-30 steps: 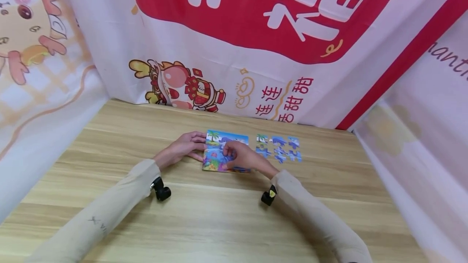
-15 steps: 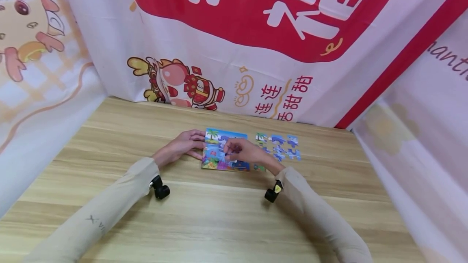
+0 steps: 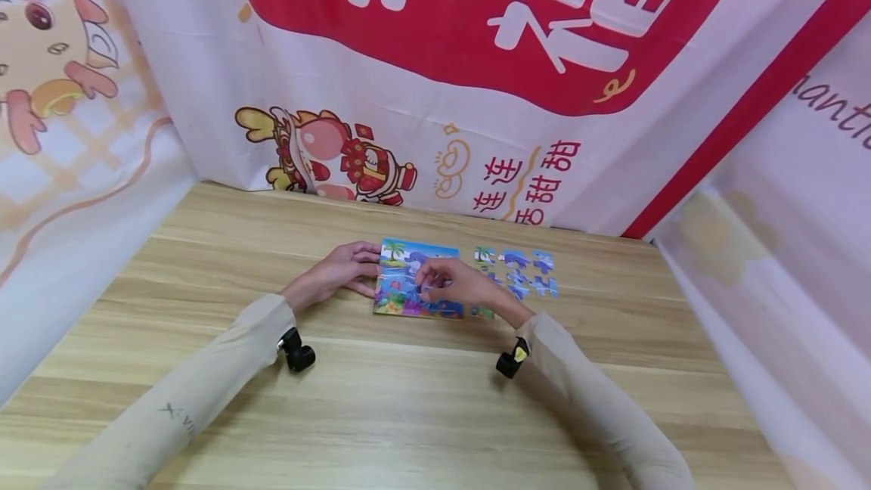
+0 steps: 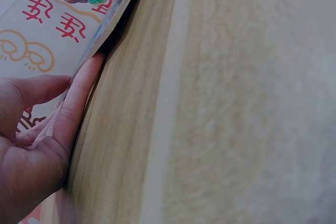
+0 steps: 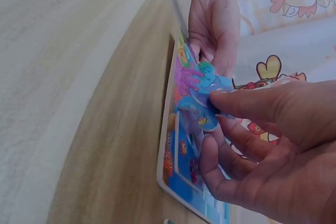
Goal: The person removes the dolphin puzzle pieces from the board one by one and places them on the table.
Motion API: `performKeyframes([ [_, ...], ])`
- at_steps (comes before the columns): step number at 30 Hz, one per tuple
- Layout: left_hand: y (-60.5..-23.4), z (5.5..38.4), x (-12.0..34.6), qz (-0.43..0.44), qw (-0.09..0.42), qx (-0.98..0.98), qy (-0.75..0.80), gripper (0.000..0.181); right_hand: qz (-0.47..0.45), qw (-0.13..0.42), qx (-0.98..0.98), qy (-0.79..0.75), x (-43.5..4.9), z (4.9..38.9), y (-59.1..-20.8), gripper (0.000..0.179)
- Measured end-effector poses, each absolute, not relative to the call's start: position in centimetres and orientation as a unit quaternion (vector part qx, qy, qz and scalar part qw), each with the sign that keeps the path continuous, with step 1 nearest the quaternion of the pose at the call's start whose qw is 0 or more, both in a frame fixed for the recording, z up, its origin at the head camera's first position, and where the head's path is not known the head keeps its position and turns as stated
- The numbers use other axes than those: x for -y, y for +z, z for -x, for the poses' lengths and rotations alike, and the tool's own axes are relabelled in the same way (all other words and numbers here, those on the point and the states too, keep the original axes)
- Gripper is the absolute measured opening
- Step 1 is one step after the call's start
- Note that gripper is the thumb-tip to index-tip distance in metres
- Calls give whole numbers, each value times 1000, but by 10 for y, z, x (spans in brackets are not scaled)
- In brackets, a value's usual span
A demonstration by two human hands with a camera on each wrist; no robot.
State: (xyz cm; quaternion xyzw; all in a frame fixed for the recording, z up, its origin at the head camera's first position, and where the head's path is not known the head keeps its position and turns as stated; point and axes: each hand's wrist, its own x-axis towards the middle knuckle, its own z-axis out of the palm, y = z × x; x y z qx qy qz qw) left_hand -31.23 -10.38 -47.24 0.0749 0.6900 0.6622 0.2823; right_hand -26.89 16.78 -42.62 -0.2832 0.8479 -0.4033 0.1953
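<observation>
A jigsaw puzzle board [image 3: 393, 304] with a palm-tree and sea-life picture lies towards the back of the table. My left hand [image 3: 338, 271] rests at its left edge; its nearly straight fingers [image 4: 79, 95] touch that edge in the left wrist view. Over the right half of the board, my right hand [image 3: 461, 283] pinches a blue puzzle piece [image 5: 202, 100] between thumb and fingers. The piece is held tilted close above the board, and the right hand covers part of the picture. Whether the piece touches the board I cannot tell.
Several loose puzzle pieces [image 3: 517, 272] lie to the right of the board, some partly behind the right hand. The wooden table [image 3: 381, 407] ends at a printed cloth [image 3: 435, 66] at the back, with cloth walls on both sides.
My right hand has lifted slightly and shifted over the board, thumb drawn up from the lower edge. A loose piece below the right wrist now shows. The left hand stays at the board's edge.
</observation>
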Motion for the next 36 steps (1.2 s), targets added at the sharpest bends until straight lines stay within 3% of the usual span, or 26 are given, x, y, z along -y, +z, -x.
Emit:
performKeyframes([
  [12, -471, 311, 106, -76, 280, -695, 658, 59, 216, 214, -825, -477, -177, 268, -428, 20],
  [23, -474, 312, 106, -77, 279, -696, 657, 59, 182, 231, -822, -487, -219, 263, -419, 27],
  [36, -473, 310, 106, -75, 280, -700, 652, 60, 125, 205, -842, -484, -268, 253, -425, 29],
])
